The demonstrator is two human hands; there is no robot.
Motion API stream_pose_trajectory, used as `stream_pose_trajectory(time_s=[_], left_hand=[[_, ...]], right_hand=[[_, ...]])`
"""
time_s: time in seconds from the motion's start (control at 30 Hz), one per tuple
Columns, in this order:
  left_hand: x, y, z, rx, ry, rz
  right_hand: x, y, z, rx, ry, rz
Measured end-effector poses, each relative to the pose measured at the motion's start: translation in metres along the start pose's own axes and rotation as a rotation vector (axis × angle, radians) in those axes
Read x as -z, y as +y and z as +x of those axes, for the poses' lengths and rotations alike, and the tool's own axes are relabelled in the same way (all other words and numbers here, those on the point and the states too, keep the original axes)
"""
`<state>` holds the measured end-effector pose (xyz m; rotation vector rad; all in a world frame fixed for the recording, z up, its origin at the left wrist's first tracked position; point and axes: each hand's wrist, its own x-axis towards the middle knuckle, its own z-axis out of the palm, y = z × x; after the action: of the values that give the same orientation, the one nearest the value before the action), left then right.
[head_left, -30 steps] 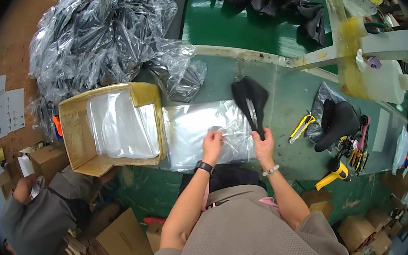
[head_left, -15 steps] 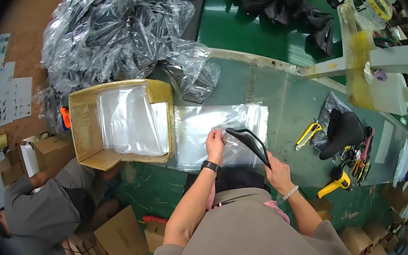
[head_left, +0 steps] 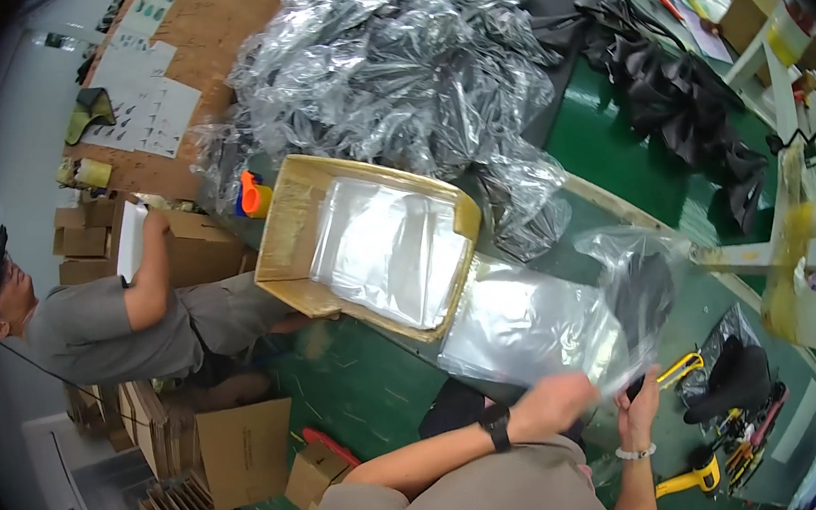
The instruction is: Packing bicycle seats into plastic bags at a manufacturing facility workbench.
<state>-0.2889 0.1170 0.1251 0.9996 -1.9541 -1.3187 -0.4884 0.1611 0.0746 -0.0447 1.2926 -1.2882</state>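
A black bicycle saddle point(head_left: 642, 291) shows through a clear plastic bag point(head_left: 597, 252) that billows around it. My right hand point(head_left: 635, 408) is closed at the near, narrow end of the saddle, where a dark bit shows by the fingers. Blurred by motion, my left hand point(head_left: 558, 405) is closed at the near edge of the bag; its fingertips are partly hidden. Flat clear bags point(head_left: 516, 318) lie stacked on the table just beyond my left hand. A cardboard box point(head_left: 274, 270) holding more flat clear bags stands left of the stack.
Bagged dark items form a big heap point(head_left: 387, 66) at the back. Black saddle covers point(head_left: 675, 83) lie at the far right. Another saddle point(head_left: 734, 379), a yellow cutter point(head_left: 680, 367) and a heat gun point(head_left: 693, 479) are at right. A co-worker point(head_left: 123, 318) is at left.
The saddle, bare in my right hand before, is now inside a clear bag and farther right. Both hands have moved right and nearer me. The view has turned; the co-worker is more upright.
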Motion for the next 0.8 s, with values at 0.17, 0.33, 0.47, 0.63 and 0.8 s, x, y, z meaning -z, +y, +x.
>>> stream_pose_trajectory(time_s=[0.17, 0.33, 0.47, 0.63, 0.8], left_hand=[[-0.018, -0.004, -0.001, 0.439, -0.112, -0.627], [0.03, -0.053, 0.041, 0.475, 0.53, -0.538], [0.043, -0.083, 0.05, 0.509, 0.642, -0.358], [0.014, -0.124, 0.023, 0.641, 0.443, -0.036], [-0.025, -0.139, 0.014, 0.446, 0.053, 0.331]], right_hand=[[-0.075, 0.002, 0.011, 0.0, 0.116, -0.067], [-0.162, -0.01, 0.048, 0.185, -0.056, -0.318], [-0.268, -0.027, 0.112, 0.2, -0.668, -0.446], [-0.213, 0.004, 0.183, 0.227, -0.341, -0.38], [-0.108, -0.064, 0.295, 0.121, 0.1, -0.171]])
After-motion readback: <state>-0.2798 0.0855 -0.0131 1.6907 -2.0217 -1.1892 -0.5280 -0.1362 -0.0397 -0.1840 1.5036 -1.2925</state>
